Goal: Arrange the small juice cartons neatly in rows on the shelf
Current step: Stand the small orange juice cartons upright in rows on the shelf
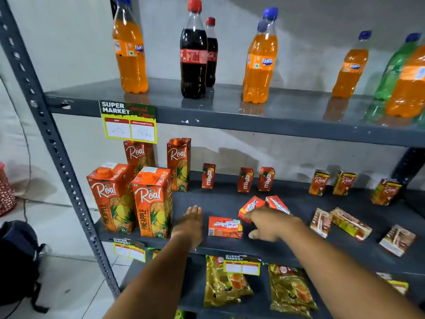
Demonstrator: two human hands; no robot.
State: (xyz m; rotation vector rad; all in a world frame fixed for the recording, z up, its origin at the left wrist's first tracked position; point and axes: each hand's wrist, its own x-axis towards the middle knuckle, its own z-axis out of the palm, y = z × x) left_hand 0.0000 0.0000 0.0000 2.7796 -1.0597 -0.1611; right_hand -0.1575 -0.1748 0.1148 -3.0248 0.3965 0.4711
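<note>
On the middle shelf (220,199), three small red Maaza cartons stand upright at the back (245,180). Three more lie toppled near the front: one flat (225,227), one tilted (250,207), one behind it (277,203). My left hand (189,223) rests flat and empty on the shelf, left of the flat carton. My right hand (271,223) reaches over the toppled cartons, its fingers touching the tilted one; a grip is not visible. Small Real cartons stand at the back right (319,182), and several lie flat at the front right (350,223).
Tall Real pineapple cartons (151,201) stand at the shelf's left. Soda bottles (193,49) fill the upper shelf. Tea packets (291,288) lie on the lower shelf. Price tags hang on shelf edges. A dark backpack (18,261) sits on the floor at left.
</note>
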